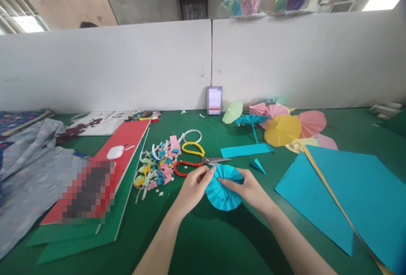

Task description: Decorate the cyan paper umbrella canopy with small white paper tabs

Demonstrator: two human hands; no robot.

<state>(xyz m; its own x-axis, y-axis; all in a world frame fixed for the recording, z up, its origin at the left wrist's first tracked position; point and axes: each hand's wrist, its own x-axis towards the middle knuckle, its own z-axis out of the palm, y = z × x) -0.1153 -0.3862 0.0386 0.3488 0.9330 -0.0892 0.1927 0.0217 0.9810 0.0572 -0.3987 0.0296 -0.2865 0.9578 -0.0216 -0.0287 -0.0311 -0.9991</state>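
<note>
A round pleated disc of blue paper [224, 194] is held between my two hands above the green tabletop. My left hand [198, 182] pinches its upper left edge with thumb and fingers. On the other side, my right hand [245, 185] grips the right edge, its thumb lying across the face near the centre. Small dark slits or holes show in the folds. Just beyond my left hand lie scissors [203, 162] with one red and one yellow handle loop, blades spread. A narrow blue paper strip [247, 150] and a small folded blue piece [258, 166] rest beyond my right hand.
Paper scraps [158, 165] lie heaped left of the scissors, near a roll of tape [192, 136]. Paper umbrellas [282, 130] cluster at the back right. Blue sheets [364, 194] cover the right side. A red board [127, 140] lies left. A phone [215, 100] leans against the white partition [127, 68].
</note>
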